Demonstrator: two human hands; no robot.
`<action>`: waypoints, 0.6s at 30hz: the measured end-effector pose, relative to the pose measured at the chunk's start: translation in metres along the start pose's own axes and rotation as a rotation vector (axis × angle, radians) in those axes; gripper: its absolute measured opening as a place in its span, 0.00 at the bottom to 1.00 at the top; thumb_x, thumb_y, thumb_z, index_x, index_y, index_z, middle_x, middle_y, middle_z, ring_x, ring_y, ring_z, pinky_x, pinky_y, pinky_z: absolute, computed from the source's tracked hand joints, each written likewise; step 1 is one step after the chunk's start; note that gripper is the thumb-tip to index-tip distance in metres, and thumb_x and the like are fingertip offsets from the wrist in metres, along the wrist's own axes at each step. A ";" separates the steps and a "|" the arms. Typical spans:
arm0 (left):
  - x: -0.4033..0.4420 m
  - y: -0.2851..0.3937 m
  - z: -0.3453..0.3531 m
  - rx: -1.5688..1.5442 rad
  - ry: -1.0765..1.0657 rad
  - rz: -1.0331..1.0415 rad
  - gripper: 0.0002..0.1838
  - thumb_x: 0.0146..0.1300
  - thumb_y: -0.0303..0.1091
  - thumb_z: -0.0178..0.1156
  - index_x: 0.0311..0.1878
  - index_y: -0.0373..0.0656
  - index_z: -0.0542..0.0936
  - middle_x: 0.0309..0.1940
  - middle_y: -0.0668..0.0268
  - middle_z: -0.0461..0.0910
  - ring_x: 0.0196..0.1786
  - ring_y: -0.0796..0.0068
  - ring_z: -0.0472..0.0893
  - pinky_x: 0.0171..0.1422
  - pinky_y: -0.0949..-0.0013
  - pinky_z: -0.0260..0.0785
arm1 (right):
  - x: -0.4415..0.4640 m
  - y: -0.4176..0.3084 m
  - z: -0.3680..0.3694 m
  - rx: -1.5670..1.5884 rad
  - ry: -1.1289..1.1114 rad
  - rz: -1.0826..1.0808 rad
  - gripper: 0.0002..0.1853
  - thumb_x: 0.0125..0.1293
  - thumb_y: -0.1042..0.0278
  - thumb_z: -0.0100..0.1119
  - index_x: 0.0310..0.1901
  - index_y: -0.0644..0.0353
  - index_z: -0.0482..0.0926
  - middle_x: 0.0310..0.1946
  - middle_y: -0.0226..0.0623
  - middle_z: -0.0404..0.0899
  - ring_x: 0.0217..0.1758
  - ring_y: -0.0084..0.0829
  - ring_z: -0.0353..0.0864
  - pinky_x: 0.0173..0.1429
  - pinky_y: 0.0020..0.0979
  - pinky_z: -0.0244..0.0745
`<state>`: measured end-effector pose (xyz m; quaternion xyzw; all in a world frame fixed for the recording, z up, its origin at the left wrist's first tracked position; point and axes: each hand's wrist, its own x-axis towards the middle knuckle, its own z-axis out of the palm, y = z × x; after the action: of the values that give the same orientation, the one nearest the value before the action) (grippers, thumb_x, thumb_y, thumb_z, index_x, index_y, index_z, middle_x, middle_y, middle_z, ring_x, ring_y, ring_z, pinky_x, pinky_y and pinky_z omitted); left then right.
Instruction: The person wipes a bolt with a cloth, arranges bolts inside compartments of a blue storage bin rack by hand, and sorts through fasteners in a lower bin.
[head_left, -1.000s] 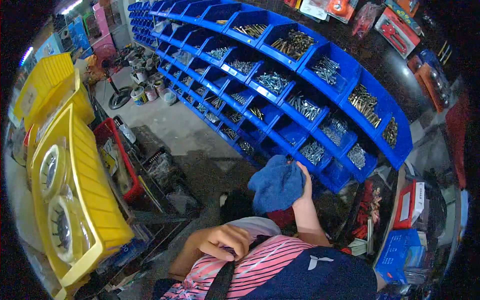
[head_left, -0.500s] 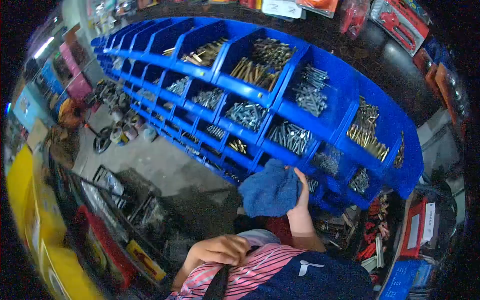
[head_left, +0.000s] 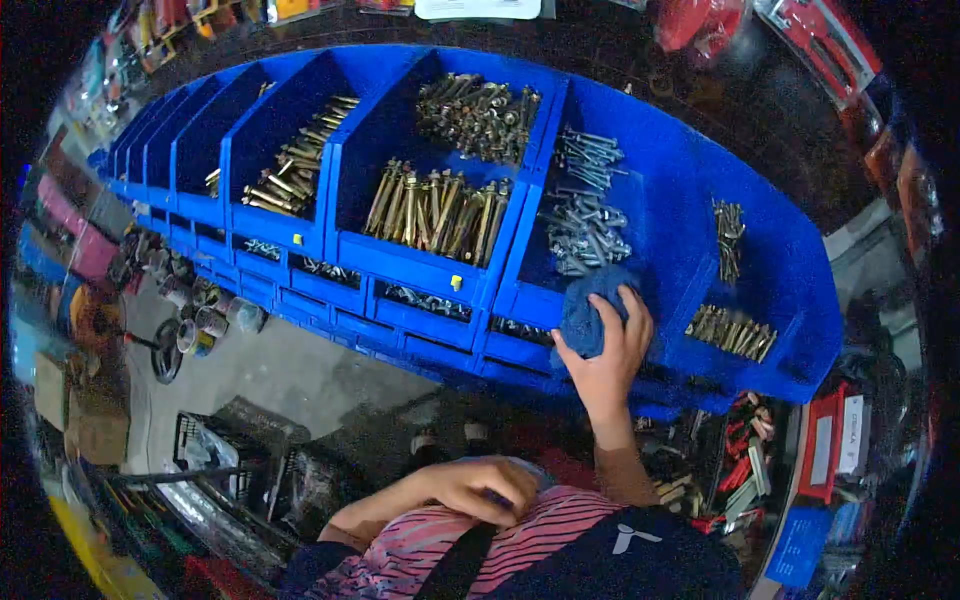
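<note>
From where I stand, the right hand (head_left: 612, 368) has a bunched blue cloth (head_left: 580, 325) at the front edge of a blue bin (head_left: 655, 215) in the top row. The cloth is at about three o'clock from the middle of the wearer's view. For doing this well, I think the palm should push evenly, so that the cloth and not the bare skin meets the plastic edge. The silver screws (head_left: 590, 235) lie loose at twelve o'clock from the cloth, very near; I cannot tell if it touches them. A loose fold could perhaps catch their ends, so it would be wise to gather the cloth under the palm and to press gently.

The fingers (head_left: 607, 318) of this hand are moderately spread, with the thumb at the side towards nine o'clock, and together they are clamped on the cloth. At ten o'clock from it, long golden bolts (head_left: 440, 215) stand in the neighbouring bin; at three o'clock there are shorter bolts (head_left: 735, 335).

The left hand (head_left: 485, 490), at seven o'clock from the cloth, is by the striped shirt (head_left: 565, 508) and dark strap (head_left: 460, 565). Its fingers are bent; whether they pinch something, I cannot tell.
</note>
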<state>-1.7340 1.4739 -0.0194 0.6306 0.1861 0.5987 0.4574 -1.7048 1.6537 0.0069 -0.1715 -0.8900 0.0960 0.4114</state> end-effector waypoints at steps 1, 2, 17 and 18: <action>-0.005 0.004 -0.011 -0.018 -0.009 -0.048 0.10 0.53 0.31 0.52 0.21 0.34 0.71 0.21 0.60 0.70 0.26 0.62 0.68 0.33 0.63 0.57 | -0.002 0.002 0.002 -0.015 0.002 0.021 0.27 0.32 0.66 0.67 0.40 0.53 0.70 0.47 0.39 0.63 0.51 0.44 0.60 0.54 0.44 0.54; -0.011 0.006 -0.019 -0.017 0.048 -0.057 0.09 0.52 0.31 0.53 0.22 0.35 0.71 0.21 0.60 0.70 0.27 0.62 0.69 0.33 0.63 0.57 | -0.002 0.007 0.002 0.014 0.015 -0.020 0.26 0.30 0.69 0.67 0.38 0.53 0.71 0.46 0.38 0.65 0.49 0.44 0.62 0.53 0.43 0.57; 0.094 0.107 -0.152 1.495 0.070 0.281 0.06 0.44 0.30 0.55 0.28 0.41 0.74 0.23 0.62 0.72 0.32 0.64 0.70 0.34 0.64 0.61 | -0.128 -0.025 -0.039 0.646 0.607 0.843 0.23 0.40 0.76 0.62 0.42 0.62 0.68 0.35 0.30 0.69 0.37 0.24 0.67 0.45 0.25 0.62; 0.104 0.103 -0.154 1.580 -0.022 0.245 0.09 0.45 0.32 0.56 0.31 0.41 0.75 0.26 0.61 0.72 0.34 0.63 0.70 0.37 0.64 0.61 | -0.134 -0.030 -0.043 0.644 0.667 0.806 0.22 0.41 0.76 0.61 0.42 0.62 0.68 0.34 0.30 0.69 0.36 0.24 0.68 0.44 0.24 0.62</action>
<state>-1.8867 1.5569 0.1029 0.7900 0.4802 0.3295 -0.1917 -1.5977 1.5759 -0.0498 -0.3826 -0.5046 0.4490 0.6304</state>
